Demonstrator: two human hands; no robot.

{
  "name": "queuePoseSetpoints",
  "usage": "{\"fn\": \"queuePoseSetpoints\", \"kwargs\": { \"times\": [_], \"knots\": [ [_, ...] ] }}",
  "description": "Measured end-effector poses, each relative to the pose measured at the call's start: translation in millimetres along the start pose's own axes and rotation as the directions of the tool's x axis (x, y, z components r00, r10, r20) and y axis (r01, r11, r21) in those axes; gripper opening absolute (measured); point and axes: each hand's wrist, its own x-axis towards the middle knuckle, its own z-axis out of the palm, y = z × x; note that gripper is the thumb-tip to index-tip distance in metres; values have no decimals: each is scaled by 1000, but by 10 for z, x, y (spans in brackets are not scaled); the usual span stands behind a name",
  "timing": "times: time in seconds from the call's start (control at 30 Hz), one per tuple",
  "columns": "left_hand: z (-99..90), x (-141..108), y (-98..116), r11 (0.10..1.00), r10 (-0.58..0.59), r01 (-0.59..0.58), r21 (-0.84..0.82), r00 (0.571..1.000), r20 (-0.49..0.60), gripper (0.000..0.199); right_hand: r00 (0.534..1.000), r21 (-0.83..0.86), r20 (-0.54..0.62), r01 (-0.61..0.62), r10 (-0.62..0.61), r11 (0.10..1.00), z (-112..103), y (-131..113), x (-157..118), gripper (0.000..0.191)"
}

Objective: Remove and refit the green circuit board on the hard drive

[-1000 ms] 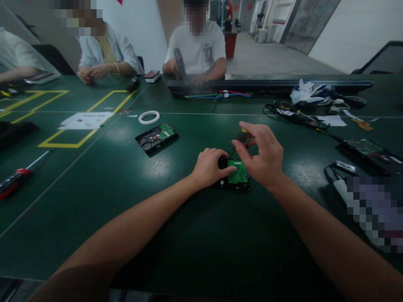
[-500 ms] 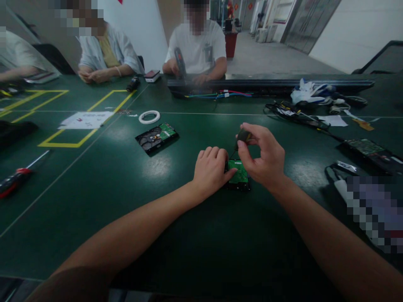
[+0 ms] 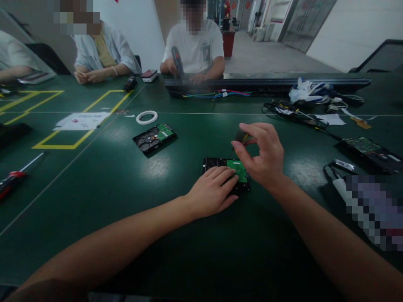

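A hard drive with a green circuit board [image 3: 241, 168] lies flat on the table in front of me. Across its lower left part rests my left hand [image 3: 214, 189], fingers stretched out over the board and thumb near the front edge. My right hand [image 3: 266, 155] is above the drive's right end, thumb and fingers closed round the dark handle of a screwdriver [image 3: 239, 136]. Its thin shaft points down at the board; whether the tip touches a screw is too small to tell.
A second hard drive [image 3: 155, 139] lies beyond, near a white ring [image 3: 146, 117]. At left is a red-and-black screwdriver [image 3: 14, 180]. Cables [image 3: 292, 112] and another drive [image 3: 368, 153] lie right. Opposite, a co-worker [image 3: 195, 50] works at a long black bar [image 3: 267, 87].
My left hand has slid nearer to me and swung off the drive's far edge, uncovering its far left part. The right hand with the screwdriver has risen and tilted slightly over the drive.
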Motion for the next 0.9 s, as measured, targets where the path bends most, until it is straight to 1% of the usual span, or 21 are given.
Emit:
{"fn": "queuePoseSetpoints", "kwargs": {
  "times": [0.13, 0.3, 0.5, 0.67, 0.83, 0.9],
  "knots": [
    [66, -15, 14, 1000, -26, 26, -6, 1000, 10, 40, 1000, -2, 2, -6, 6, 1000, -9, -5, 20, 43],
    [52, 19, 38, 998, -67, 67, 22, 997, 25, 36, 999, 21, 38, -21, 20, 1000, -20, 1, 19, 46],
    [21, 35, 77, 995, -68, 64, 71, 997, 45, 35, 999, 12, 43, -22, 21, 1000, -14, 13, 4, 46],
    [26, 40, 94, 994, -65, 61, 91, 997, 38, 35, 999, 24, 51, -15, 14, 1000, -3, 43, -8, 46],
    [44, 43, 101, 994, -69, 66, 91, 997, 35, 35, 994, 105, 89, -78, 69, 991, 8, 54, -30, 48],
    [44, 44, 102, 994, -71, 67, 91, 997, 38, 36, 994, 117, 91, -72, 62, 991, 9, 41, -24, 47]
  ]
}}
